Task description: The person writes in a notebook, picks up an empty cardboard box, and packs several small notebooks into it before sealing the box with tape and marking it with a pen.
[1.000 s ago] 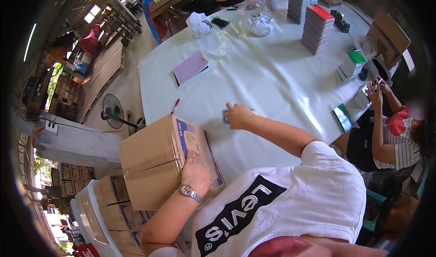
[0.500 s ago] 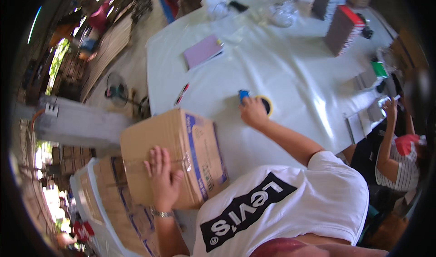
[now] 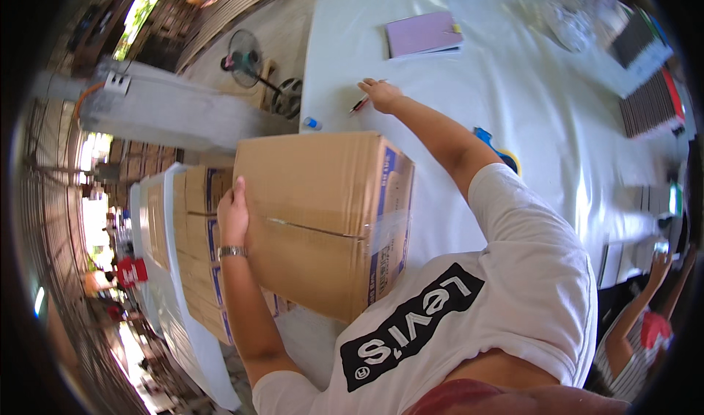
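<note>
A brown cardboard box (image 3: 315, 188) with blue printed bands stands right in front of me, its taped seam facing up. My left hand (image 3: 233, 215), with a metal watch on the wrist, holds the box by its left edge. Beyond the box, my right arm stretches over the white-covered table (image 3: 447, 92). There my right hand (image 3: 381, 94) is over a red and white pen (image 3: 358, 105), fingers extended; whether they touch the pen is unclear. A small blue-capped item (image 3: 312, 123) lies at the table's left edge. Beside my right upper arm is a blue tape dispenser (image 3: 499, 149) with a roll.
A purple notebook (image 3: 424, 35) lies on the far part of the table. Stacked books (image 3: 651, 105) and crumpled clear plastic (image 3: 572, 23) are to the right. More cartons (image 3: 196, 261) stand at left, near a fan (image 3: 246, 57). Another person's hand (image 3: 660, 265) shows at right.
My right hand has left the tape dispenser and reached across to the pen. My left hand has shifted from the box's top to its left edge. The view has turned.
</note>
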`<state>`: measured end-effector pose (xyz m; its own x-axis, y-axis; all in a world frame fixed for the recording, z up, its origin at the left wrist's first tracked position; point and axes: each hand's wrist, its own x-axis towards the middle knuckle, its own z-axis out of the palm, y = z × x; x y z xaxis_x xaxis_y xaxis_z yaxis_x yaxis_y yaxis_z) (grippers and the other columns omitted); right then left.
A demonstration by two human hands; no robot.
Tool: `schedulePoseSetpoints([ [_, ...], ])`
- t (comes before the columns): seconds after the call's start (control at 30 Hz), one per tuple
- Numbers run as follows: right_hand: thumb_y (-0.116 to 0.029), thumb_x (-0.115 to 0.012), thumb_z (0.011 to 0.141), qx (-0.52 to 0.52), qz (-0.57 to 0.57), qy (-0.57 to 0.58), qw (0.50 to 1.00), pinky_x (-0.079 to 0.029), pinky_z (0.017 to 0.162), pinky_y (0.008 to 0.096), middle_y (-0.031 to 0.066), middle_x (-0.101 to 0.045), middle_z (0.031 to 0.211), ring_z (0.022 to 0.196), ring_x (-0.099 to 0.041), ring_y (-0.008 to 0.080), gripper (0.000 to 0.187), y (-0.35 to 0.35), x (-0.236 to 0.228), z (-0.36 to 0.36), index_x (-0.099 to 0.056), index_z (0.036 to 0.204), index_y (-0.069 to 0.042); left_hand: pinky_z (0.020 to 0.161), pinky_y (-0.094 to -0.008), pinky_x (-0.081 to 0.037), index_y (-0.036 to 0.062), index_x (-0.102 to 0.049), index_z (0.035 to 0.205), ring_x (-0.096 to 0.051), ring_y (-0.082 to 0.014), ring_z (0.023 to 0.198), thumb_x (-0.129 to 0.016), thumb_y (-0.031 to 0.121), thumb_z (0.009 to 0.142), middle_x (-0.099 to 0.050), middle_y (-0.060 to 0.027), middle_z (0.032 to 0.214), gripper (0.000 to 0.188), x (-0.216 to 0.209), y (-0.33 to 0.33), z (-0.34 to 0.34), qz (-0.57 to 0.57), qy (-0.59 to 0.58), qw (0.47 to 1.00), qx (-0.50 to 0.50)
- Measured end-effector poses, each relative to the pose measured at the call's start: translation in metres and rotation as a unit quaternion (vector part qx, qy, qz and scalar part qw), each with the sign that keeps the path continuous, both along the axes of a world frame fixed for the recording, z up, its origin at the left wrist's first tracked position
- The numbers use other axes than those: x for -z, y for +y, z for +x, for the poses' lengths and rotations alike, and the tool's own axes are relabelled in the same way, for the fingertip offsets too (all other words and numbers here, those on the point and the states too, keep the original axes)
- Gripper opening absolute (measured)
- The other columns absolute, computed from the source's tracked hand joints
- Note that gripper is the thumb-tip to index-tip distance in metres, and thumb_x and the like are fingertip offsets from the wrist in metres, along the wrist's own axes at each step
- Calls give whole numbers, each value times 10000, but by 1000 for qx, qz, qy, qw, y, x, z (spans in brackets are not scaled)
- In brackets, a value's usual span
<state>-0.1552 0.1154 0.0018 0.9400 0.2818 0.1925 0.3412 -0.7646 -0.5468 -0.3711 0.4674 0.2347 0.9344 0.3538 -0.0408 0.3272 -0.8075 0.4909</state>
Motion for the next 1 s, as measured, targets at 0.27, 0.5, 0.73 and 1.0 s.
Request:
schedulePoseSetpoints([
  [0.27,-370,-533,927,-44,-36,82,995,-515,808,505,248,-666,944,966,-639,414,428,-8,-63,37,-585,1234,-77,854,-468,-468,-29,-665,1001,-610,-427,1008,-375,667,923,-661,-273,1019,759,-23,-31,-6,116,24,993,1],
  [0.5,-58,-430,929,-283,590,301,694,-477,917,371,187,-612,1200,1031,-635,249,422,42,-272,-10,-475,1345,-6,895,-467,-467,-27,-665,1083,-605,-434,1027,-383,623,935,-646,-289,1073,724,-15,-23,-2,107,-16,994,9],
  [0.73,-215,-485,979,-190,562,279,755,-564,749,342,173,-678,996,790,-689,216,275,165,-298,-68,-580,1070,27,906,-342,-489,-38,-599,1242,-622,-219,1036,-510,564,951,-652,-145,1184,674,-7,18,-4,-415,79,906,21],
  [1.0,-119,-681,878,-140,558,254,777,-544,618,285,117,-650,861,615,-614,165,200,194,-247,-66,-634,976,50,1011,-337,-415,-16,-521,1345,-543,-238,1197,-487,593,934,-566,-155,1330,736,3,28,9,-394,119,911,40],
])
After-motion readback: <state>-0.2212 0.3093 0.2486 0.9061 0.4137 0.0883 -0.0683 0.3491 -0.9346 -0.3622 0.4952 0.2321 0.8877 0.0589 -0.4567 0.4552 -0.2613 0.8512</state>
